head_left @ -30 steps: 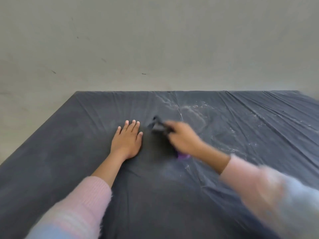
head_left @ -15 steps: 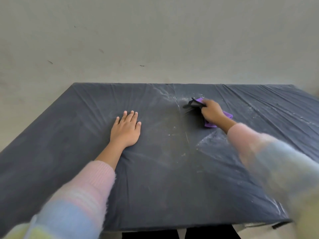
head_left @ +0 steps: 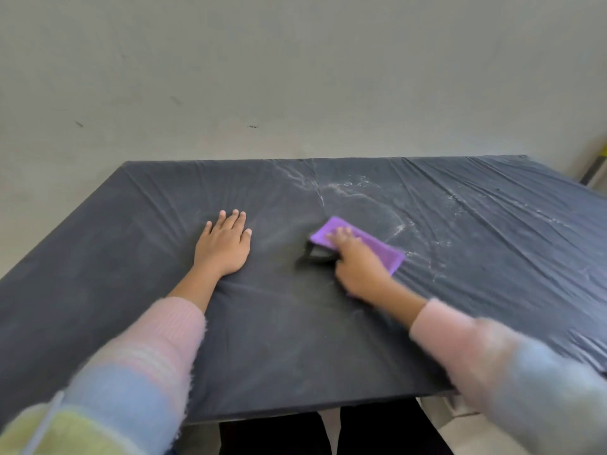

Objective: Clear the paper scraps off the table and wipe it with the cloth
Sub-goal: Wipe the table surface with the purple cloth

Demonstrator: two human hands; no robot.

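Head view: the left hand (head_left: 223,246) is kept flat on the table (head_left: 98,257), fingers straight, unmoved since half a second ago. Right of that hand, the purple cloth (head_left: 381,251) is pressed down under the right hand (head_left: 356,264), whose blurred fingers are laid forward over it. Both have been drawn closer to the left hand. White dusty streaks (head_left: 348,188) are seen farther right and beyond.
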